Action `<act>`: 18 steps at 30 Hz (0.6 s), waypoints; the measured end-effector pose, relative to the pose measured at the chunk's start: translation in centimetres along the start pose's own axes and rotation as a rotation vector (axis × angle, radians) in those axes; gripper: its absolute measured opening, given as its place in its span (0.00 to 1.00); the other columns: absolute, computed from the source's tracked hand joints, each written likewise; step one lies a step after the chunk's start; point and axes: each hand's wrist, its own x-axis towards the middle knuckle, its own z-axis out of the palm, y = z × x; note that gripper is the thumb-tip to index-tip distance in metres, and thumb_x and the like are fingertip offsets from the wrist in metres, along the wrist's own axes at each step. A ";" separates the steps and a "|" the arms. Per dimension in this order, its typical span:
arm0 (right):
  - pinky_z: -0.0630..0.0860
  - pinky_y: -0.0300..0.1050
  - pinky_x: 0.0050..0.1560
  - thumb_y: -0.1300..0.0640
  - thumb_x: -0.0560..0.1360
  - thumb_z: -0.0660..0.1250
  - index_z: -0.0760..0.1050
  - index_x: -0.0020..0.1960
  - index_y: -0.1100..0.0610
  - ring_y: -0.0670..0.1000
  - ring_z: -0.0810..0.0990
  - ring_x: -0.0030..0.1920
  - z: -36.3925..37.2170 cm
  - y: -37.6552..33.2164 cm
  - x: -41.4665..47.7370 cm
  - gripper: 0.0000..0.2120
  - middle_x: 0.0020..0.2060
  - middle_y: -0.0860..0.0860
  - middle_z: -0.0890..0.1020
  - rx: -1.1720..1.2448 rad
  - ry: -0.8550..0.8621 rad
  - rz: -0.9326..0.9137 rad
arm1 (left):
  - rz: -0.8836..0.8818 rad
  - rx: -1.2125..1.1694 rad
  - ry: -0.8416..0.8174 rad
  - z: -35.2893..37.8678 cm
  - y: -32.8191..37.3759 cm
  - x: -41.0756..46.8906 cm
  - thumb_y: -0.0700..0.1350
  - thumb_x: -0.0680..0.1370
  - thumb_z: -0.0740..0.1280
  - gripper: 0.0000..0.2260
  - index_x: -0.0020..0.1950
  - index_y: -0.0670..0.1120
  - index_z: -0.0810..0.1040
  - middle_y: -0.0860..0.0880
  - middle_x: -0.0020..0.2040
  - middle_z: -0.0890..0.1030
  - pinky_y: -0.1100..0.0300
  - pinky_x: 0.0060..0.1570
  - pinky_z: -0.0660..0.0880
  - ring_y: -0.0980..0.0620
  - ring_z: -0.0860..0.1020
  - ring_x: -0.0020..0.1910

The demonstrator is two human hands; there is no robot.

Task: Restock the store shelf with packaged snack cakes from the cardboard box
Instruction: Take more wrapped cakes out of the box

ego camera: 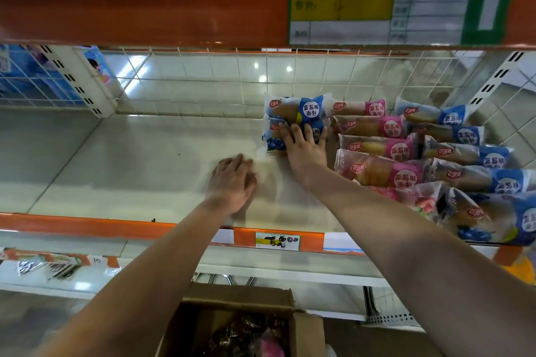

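**Snack cakes going on the shelf**

My right hand (304,145) lies flat on a blue pack (274,140). The fingers are spread out and straight. They press on top of the pack and do not curl round it. A second blue pack (295,109) lies just behind the first one and touches it. Both are near the wire back (203,72) of the shelf (116,159).

My left hand (232,180) is over the white shelf floor, near my right hand and a bit closer to me. It is blurry, so I cannot tell if it holds something or not. A pale smear sits right by its fingers, and I cannot tell what that is.

Just right of my right hand is a row of pink packs (377,148), one in front of the other, from the back of the shelf to the front. Next to them, further right, is a row of more blue packs (464,153). All the packs lie on their sides, and the front ones overlap a little.

The box (240,295) is down low, below the shelf and close to me. Its flaps are open. Inside I see dark shiny wrappers and something pink.

A small yellow tag (277,240) sticks on the orange front edge of the shelf. Up high is a big sign (377,0) with a white arrow on green.
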 end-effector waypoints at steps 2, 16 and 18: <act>0.40 0.71 0.71 0.52 0.82 0.53 0.40 0.78 0.50 0.63 0.47 0.76 -0.2 0.0 -0.5 0.31 0.76 0.56 0.51 -0.004 0.025 -0.018 | -0.003 0.011 0.001 0.2 0.0 -0.1 0.56 0.81 0.52 0.23 0.74 0.50 0.62 0.48 0.76 0.60 0.51 0.72 0.57 0.44 0.56 0.73; 0.33 0.69 0.68 0.53 0.75 0.62 0.42 0.78 0.46 0.58 0.36 0.76 -1.2 -2.5 -3.6 0.39 0.78 0.52 0.41 -0.004 0.077 -0.274 | -0.027 0.075 -0.124 -1.2 0.0 -2.7 0.57 0.82 0.49 0.26 0.78 0.52 0.47 0.49 0.79 0.45 0.48 0.75 0.47 0.45 0.45 0.77; 0.34 0.70 0.69 0.53 0.77 0.60 0.43 0.78 0.46 0.59 0.36 0.76 -1.4 -3.4 -4.5 0.36 0.78 0.52 0.40 0.002 0.060 -0.277 | -0.031 0.120 -0.113 -1.6 -0.3 -3.4 0.57 0.82 0.49 0.26 0.78 0.52 0.48 0.48 0.79 0.46 0.47 0.75 0.48 0.45 0.46 0.77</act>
